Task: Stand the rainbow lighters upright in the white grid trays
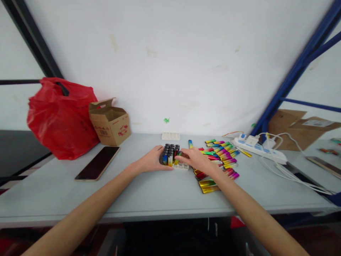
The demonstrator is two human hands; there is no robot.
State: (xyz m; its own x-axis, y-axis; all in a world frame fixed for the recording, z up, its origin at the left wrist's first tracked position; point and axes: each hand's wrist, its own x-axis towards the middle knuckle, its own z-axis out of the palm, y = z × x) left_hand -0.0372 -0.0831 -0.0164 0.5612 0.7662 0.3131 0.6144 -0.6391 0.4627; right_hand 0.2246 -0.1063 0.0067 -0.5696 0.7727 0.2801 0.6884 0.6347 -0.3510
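Several lighters (170, 155) with black tops and shiny coloured bodies stand upright, packed close, in a white compartment tray (182, 166). Around the left side of this group curls my left hand (154, 159), fingers behind and thumb along the front, steadying the tray. My right hand (194, 158) is at the tray's right side, its fingers closed on a lighter (177, 159) with a yellowish body, mostly hidden by the fingertips. Some compartments at the tray's front right show bare. To the right, many loose shiny lighters (223, 153) lie in a spread pile, partly under my right forearm.
A second white tray (171, 136) lies near the wall. At left are a phone (98, 163), an open cardboard box (110, 124) and a red plastic bag (62, 119). A power strip (258, 148) with white cables lies at right, beside a blue metal post (295, 73).
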